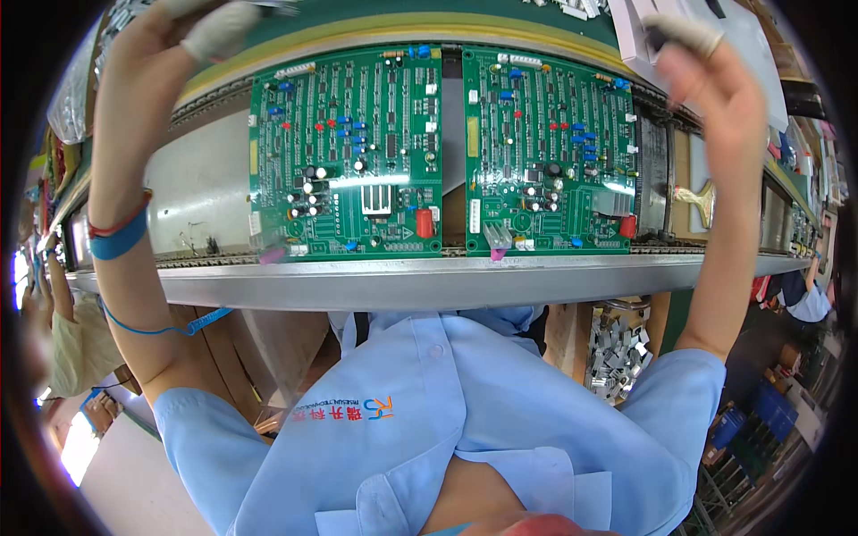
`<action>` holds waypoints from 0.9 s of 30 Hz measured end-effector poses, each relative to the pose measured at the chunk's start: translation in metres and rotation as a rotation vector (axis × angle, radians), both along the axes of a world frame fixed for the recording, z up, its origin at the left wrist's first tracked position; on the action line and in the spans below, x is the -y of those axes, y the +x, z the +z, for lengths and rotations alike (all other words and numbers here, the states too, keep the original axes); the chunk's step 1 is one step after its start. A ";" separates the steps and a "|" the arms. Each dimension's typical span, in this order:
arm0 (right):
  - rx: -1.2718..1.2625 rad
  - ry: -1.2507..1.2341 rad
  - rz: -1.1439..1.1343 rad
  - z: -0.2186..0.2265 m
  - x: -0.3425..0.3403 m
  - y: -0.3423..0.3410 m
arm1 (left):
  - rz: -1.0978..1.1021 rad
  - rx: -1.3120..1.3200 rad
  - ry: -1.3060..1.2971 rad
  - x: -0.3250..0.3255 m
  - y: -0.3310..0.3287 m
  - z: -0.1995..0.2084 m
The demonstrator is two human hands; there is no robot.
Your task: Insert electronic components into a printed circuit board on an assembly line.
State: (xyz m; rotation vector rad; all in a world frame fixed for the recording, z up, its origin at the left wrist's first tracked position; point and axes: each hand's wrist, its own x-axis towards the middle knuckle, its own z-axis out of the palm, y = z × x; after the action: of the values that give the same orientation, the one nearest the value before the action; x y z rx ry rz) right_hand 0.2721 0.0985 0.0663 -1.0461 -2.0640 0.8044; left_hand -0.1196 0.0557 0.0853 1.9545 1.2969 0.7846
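Note:
My left hand [210,31] is raised past the rail at the far left, white cots on its fingers. Its fingertips close at small silvery metal pieces, partly cut off by the picture's edge. At the far right my right hand [710,76] is smeared by motion; its fingers curl together around a small dark thing I cannot make out, beside a white box [633,36]. Between my arms lie two green circuit boards, the left board [304,210] and the right board [500,192], filled with components. A metal heat sink [377,200] stands on the left board, another heat sink [613,204] on the right one.
The boards rest on a conveyor with a grey metal front rail [402,284]. A brass-coloured handle [695,204] lies right of them. A blue wrist strap [121,239] has a coiled cord [201,323]. Below the rail, a box holds silvery metal parts [617,357]. Other people work at both sides.

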 end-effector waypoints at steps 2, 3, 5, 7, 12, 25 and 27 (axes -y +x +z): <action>0.097 -0.137 0.061 -0.018 0.022 0.011 | 0.148 -0.053 -0.114 -0.005 0.050 -0.023; 0.239 -0.103 0.117 -0.015 0.038 0.004 | 0.073 -0.026 -0.136 -0.006 0.071 -0.026; 0.285 0.085 0.138 -0.033 0.058 -0.002 | -0.024 -0.065 -0.072 0.002 0.101 -0.028; 0.324 0.188 0.143 -0.044 0.068 -0.004 | -0.026 -0.173 -0.034 0.011 0.125 -0.024; 0.496 0.247 0.115 -0.050 0.078 -0.008 | -0.181 -0.344 0.030 0.018 0.154 -0.006; 0.552 0.453 0.106 -0.055 0.079 -0.007 | -0.244 -0.443 0.283 0.035 0.174 -0.055; 0.567 0.482 0.111 -0.056 0.077 -0.006 | -0.256 -0.453 0.274 0.036 0.176 -0.058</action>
State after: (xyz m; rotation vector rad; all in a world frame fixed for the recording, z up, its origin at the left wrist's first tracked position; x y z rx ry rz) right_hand 0.2657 0.0210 0.0106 -0.9537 -2.6243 0.0228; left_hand 0.0567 0.0198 0.0278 2.5650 1.1926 0.4208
